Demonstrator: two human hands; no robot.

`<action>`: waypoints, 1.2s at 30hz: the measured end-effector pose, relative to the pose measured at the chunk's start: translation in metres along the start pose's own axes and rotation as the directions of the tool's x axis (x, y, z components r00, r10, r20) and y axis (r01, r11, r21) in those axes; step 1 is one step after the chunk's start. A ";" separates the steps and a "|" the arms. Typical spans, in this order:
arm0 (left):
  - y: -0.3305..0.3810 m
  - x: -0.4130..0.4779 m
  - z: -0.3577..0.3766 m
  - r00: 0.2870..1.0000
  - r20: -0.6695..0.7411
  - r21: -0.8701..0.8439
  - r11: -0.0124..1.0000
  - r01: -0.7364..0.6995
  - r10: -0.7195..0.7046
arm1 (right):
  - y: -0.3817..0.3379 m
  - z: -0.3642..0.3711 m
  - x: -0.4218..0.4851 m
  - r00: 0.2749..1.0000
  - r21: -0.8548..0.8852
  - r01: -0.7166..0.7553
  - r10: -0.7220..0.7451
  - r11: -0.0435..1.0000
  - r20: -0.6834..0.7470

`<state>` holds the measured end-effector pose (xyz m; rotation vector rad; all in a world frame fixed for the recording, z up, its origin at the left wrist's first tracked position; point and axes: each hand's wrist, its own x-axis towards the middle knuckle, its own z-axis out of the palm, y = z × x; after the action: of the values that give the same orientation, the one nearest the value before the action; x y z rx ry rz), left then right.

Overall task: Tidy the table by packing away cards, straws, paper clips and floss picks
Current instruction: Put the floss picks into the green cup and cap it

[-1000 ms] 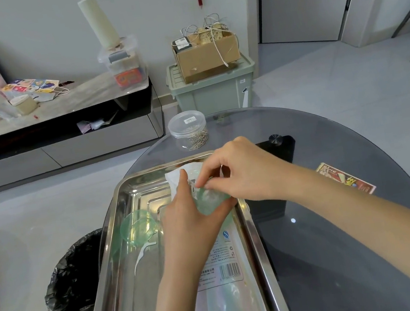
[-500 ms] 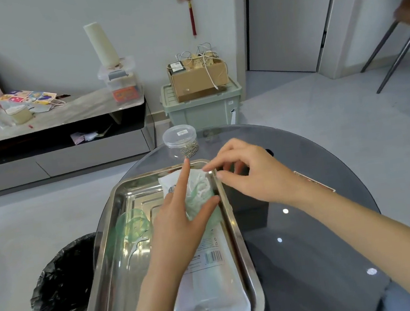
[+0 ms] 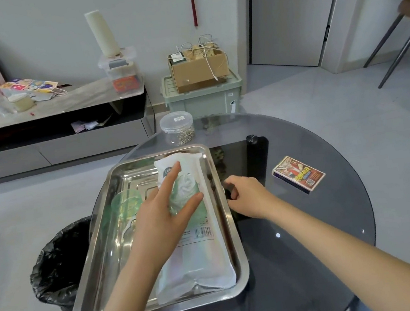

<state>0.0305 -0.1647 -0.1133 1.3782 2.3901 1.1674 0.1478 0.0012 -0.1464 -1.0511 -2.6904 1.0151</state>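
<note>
The counter (image 3: pixel 316 240) is carrying a tray (image 3: pixel 111 247) with a bag (image 3: pixel 200 261) lying inside. The left hand (image 3: pixel 160 222) is resting flat on the bag; the right hand (image 3: pixel 249 196) is sitting curled at the tray's rim, grip unclear. A card box (image 3: pixel 298 173) is lying apart.

Card box (image 3: pixel 298 173): colourful print, lying flat on tabletop (image 3: pixel 314 232), right of tray, well apart.
Paper clip jar (image 3: pixel 177 128): clear, lidded, upright at tabletop far edge, clips heaped at bottom.
Floss pick pouch (image 3: pixel 200 261): white-green, barcode up, lengthwise in steel tray (image 3: pixel 99 254).
</note>
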 end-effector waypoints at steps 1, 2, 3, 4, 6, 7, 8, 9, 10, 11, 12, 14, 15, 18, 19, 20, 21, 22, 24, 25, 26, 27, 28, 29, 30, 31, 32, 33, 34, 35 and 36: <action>-0.001 0.000 0.002 1.000 0.004 -0.008 1.000 -0.006 0.006 | 0.004 0.001 0.008 1.000 -0.019 0.025 -0.025 1.000 0.001; -0.002 -0.002 0.002 1.000 0.004 -0.013 1.000 -0.016 0.016 | 0.006 0.000 0.014 0.998 -0.023 0.054 -0.054 0.998 0.010; -0.002 -0.004 0.002 1.000 0.000 -0.012 1.000 -0.027 0.027 | 0.008 0.000 0.020 0.996 -0.013 0.091 -0.091 0.996 0.027; -0.002 -0.006 0.003 0.999 -0.002 -0.009 0.999 -0.038 0.038 | 0.012 0.000 0.025 0.991 -0.006 0.126 -0.126 0.992 0.042; -0.001 -0.013 0.003 0.999 0.000 -0.035 0.999 -0.035 0.035 | 0.017 0.002 0.032 0.983 -0.063 0.179 -0.176 0.982 0.056; 0.000 -0.016 0.004 1.000 0.005 -0.053 0.998 -0.021 0.022 | 0.021 0.004 0.033 0.979 -0.107 0.201 -0.196 0.974 0.055; 0.000 -0.019 0.004 1.000 0.005 -0.064 0.998 -0.009 0.009 | 0.022 0.006 0.034 0.976 -0.163 0.219 -0.214 0.962 0.050; 0.002 -0.020 0.004 1.000 0.006 -0.069 0.998 0.003 -0.002 | 0.024 0.008 0.034 0.970 -0.227 0.242 -0.238 0.944 0.042; 0.003 -0.020 0.005 1.000 0.004 -0.075 0.997 0.012 -0.012 | 0.024 0.010 0.034 0.964 -0.290 0.263 -0.263 0.920 0.039; 0.005 -0.020 0.006 1.000 0.004 -0.077 0.997 0.019 -0.019 | 0.024 0.011 0.033 0.955 -0.341 0.286 -0.294 0.896 0.030; 0.007 -0.019 0.008 1.000 0.003 -0.074 0.997 0.018 -0.018 | 0.024 0.012 0.032 0.947 -0.373 0.304 -0.322 0.877 0.013; 0.011 -0.017 0.012 1.000 0.006 -0.053 0.998 0.014 -0.013 | 0.029 0.010 0.029 0.923 -0.389 0.341 -0.384 0.856 -0.035; 0.014 -0.016 0.014 1.000 0.009 -0.047 0.999 0.015 -0.015 | 0.033 0.008 0.029 0.910 -0.401 0.356 -0.411 0.844 -0.058; 0.017 -0.015 0.017 0.999 0.011 -0.015 0.999 0.037 -0.037 | 0.044 -0.005 0.029 0.925 -0.396 0.306 -0.368 0.866 -0.092; 0.019 -0.014 0.017 0.999 0.015 0.000 0.999 0.040 -0.040 | 0.046 -0.011 0.029 0.942 -0.368 0.261 -0.319 0.892 -0.106; 0.020 -0.015 0.017 0.999 0.017 0.012 0.999 0.043 -0.043 | 0.046 -0.018 0.027 0.957 -0.351 0.213 -0.267 0.912 -0.112; 0.021 -0.014 0.018 0.999 0.021 0.026 0.999 0.043 -0.043 | 0.048 -0.024 0.026 0.966 -0.346 0.173 -0.228 0.922 -0.124; 0.021 -0.014 0.018 0.999 0.026 0.037 0.998 0.044 -0.045 | 0.048 -0.029 0.024 0.967 -0.348 0.147 -0.209 0.926 -0.147; 0.021 -0.013 0.017 0.998 0.031 0.063 0.997 0.047 -0.049 | 0.050 -0.035 0.024 0.957 -0.334 0.152 -0.222 0.930 -0.185; 0.021 -0.012 0.017 0.998 0.033 0.073 0.996 0.046 -0.049 | 0.050 -0.035 0.024 0.959 -0.305 0.169 -0.228 0.937 -0.170; 0.022 -0.012 0.017 0.998 0.035 0.077 0.996 0.046 -0.049 | 0.048 -0.033 0.023 0.969 -0.273 0.187 -0.223 0.944 -0.108; 0.024 -0.011 0.017 0.998 0.037 0.076 0.996 0.044 -0.047 | 0.046 -0.029 0.023 0.973 -0.269 0.214 -0.229 0.939 -0.023; 0.025 -0.011 0.017 0.998 0.037 0.070 0.997 0.042 -0.045 | 0.042 -0.024 0.023 0.968 -0.328 0.250 -0.241 0.911 0.070; 0.027 -0.009 0.017 0.999 0.036 0.065 0.997 0.038 -0.041 | 0.039 -0.019 0.023 0.957 -0.408 0.288 -0.248 0.867 0.148; 0.029 -0.008 0.018 0.999 0.036 0.062 0.997 0.035 -0.038 | 0.034 -0.014 0.022 0.948 -0.467 0.313 -0.243 0.827 0.205; 0.030 -0.007 0.018 0.999 0.038 0.062 0.998 0.032 -0.035 | 0.031 -0.011 0.020 0.941 -0.489 0.331 -0.246 0.807 0.232; 0.032 -0.006 0.019 0.999 0.038 0.065 0.997 0.029 -0.032 | 0.027 -0.011 0.018 0.939 -0.488 0.340 -0.257 0.804 0.229; 0.033 -0.006 0.020 0.999 0.039 0.072 0.997 0.025 -0.028 | 0.024 -0.012 0.016 0.938 -0.478 0.345 -0.282 0.807 0.201; 0.035 -0.006 0.022 0.999 0.043 0.083 0.996 0.019 -0.022 | 0.022 -0.014 0.014 0.939 -0.477 0.343 -0.306 0.809 0.155; 0.037 -0.005 0.023 0.999 0.050 0.096 0.995 0.014 -0.019 | 0.022 -0.016 0.013 0.940 -0.481 0.335 -0.326 0.810 0.106; 0.039 -0.006 0.024 0.998 0.059 0.104 0.994 0.016 -0.023 | 0.021 -0.017 0.011 0.941 -0.493 0.320 -0.330 0.809 0.070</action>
<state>0.0719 -0.1451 -0.1043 1.3955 2.4474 0.9957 0.1566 0.0295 -0.1477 -0.5898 -3.0460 0.2446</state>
